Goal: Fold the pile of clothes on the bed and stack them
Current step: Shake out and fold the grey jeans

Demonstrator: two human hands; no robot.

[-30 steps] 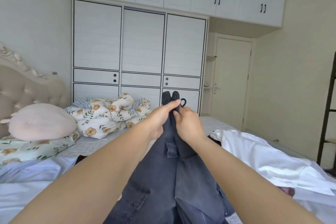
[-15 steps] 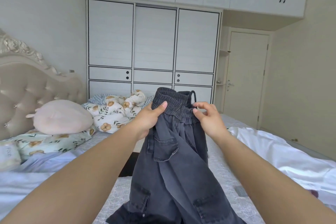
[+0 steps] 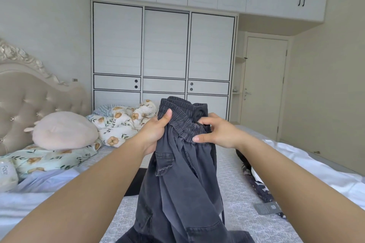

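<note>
Dark grey cargo trousers point(image 3: 183, 179) hang in front of me above the bed point(image 3: 239, 181), their elastic waistband up. My left hand point(image 3: 156, 132) grips the waistband's left side, thumb on the front. My right hand point(image 3: 219, 130) pinches the waistband's right side near the drawstring. The legs drape down out of the bottom of the view. A white garment point(image 3: 308, 165) lies spread on the bed at the right, and a dark patterned garment point(image 3: 256, 183) lies next to it. A pale blue garment point(image 3: 45, 181) lies at the left.
A floral duvet point(image 3: 122, 122) is bunched at the far side of the bed. A pink plush cushion point(image 3: 63, 130) rests on a floral pillow by the tufted headboard point(image 3: 29, 96). A white wardrobe point(image 3: 164, 53) and a door point(image 3: 264, 85) stand behind.
My hands have moved apart along the waistband, spreading it open from a bunched grip. The trousers sit lower in view and closer to me.
</note>
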